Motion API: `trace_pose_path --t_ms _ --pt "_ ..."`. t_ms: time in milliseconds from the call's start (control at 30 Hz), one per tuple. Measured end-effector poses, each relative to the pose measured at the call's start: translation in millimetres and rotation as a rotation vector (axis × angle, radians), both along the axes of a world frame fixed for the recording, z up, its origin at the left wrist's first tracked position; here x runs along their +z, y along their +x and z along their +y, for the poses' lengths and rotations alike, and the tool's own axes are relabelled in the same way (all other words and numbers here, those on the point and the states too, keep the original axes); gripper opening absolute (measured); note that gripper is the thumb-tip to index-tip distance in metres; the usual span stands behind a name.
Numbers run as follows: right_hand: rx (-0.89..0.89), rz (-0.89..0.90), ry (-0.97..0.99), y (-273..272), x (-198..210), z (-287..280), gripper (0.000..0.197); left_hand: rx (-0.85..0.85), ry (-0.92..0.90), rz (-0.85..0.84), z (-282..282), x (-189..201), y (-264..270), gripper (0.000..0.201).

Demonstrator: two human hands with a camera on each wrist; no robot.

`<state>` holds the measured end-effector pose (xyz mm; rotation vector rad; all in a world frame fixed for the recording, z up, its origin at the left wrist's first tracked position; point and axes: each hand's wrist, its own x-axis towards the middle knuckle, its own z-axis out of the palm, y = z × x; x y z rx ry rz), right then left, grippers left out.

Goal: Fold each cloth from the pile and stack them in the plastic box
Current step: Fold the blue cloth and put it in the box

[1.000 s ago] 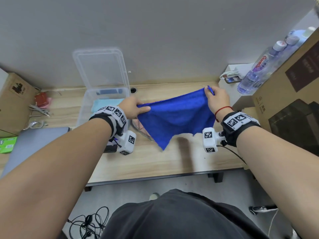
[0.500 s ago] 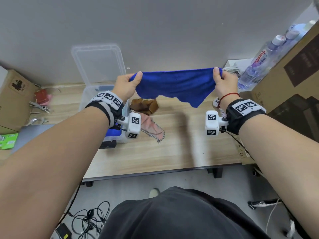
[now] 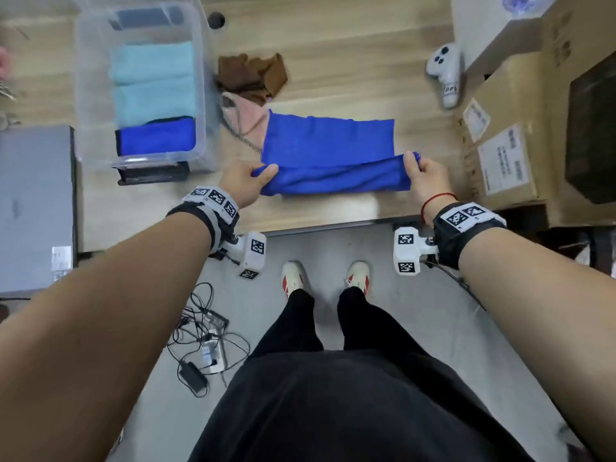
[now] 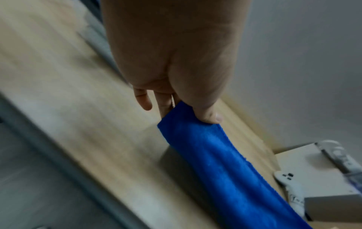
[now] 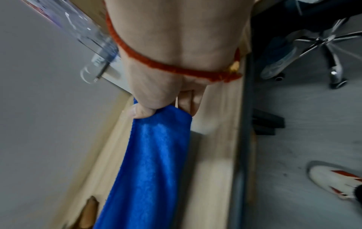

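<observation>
Blue cloth (image 3: pixel 328 141) half-folded, apparently, hands pinching corners

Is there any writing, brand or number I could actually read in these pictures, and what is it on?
No text reads clearly.
White labels on the cardboard boxes: printed lines, too blurred to read.
Small label on the white controller: dark characters, illegible.
Wrist bands and white camera blocks: black-and-white square code patterns, no words.
Sticker on the grey laptop: too small to read.

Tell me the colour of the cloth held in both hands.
Bright royal blue cloth, plain, no pattern; clearest in the head view.
</observation>
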<state>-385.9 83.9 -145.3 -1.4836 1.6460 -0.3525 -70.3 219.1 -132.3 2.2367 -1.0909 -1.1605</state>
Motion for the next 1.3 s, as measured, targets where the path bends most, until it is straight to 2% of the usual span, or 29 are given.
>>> trace_pose_path --t_ms 100,267,400,567,667,767,933,1067,1200,1233,1300 --pt "0.044 0.037 0.036 -12.0 -23.4 21.3 0.048 -0.015 0.03 0.013 25.0 -18.3 -8.5 0.034" --pt "0.078 0.07 0.041 -18.2 -34.9 28.2 0.045 -0.007 0.018 0.042 34.5 -29.2 -9.7 0.039" --pt "0.064 0.051 -0.001 -9.9 -25.2 15.7 0.04 -0.014 -0.062 0.003 14.9 -22.8 -5.7 0.048" --pt "0.031 0.041 -0.018 0.6 -23.4 -10.9 0.033 -0.058 -0.085 -0.085 -19.0 -17.4 2.3 0.032" --pt "0.015 0.06 -0.04 6.5 -28.3 -25.5 0.033 -0.046 -0.07 -0.127 -37.2 -16.4 6.0 0.027" --pt "0.018 0.117 -0.042 11.2 -34.4 -37.6 0.036 -0.007 -0.058 -0.155 -54.0 -19.6 12.1 0.034" --pt "0.001 0.171 -0.053 15.5 -44.8 -53.5 0.037 -0.045 -0.038 -0.237 -76.9 -23.6 15.4 0.031" --pt "0.018 0.209 -0.057 22.2 -52.0 -63.5 0.033 -0.063 0.011 -0.289 -86.3 -30.7 19.1 0.028" --pt "-0.008 0.235 -0.02 26.2 -62.4 -70.4 0.023 -0.034 0.106 -0.263 -92.3 -40.9 25.0 0.024" --pt "-0.019 0.229 -0.015 26.3 -65.4 -70.7 0.024 -0.01 0.129 -0.247 -93.0 -44.2 27.1 0.025" --pt "-0.022 0.231 -0.005 27.3 -68.4 -70.3 0.04 0.02 0.15 -0.212 -92.8 -49.1 29.7 0.038"
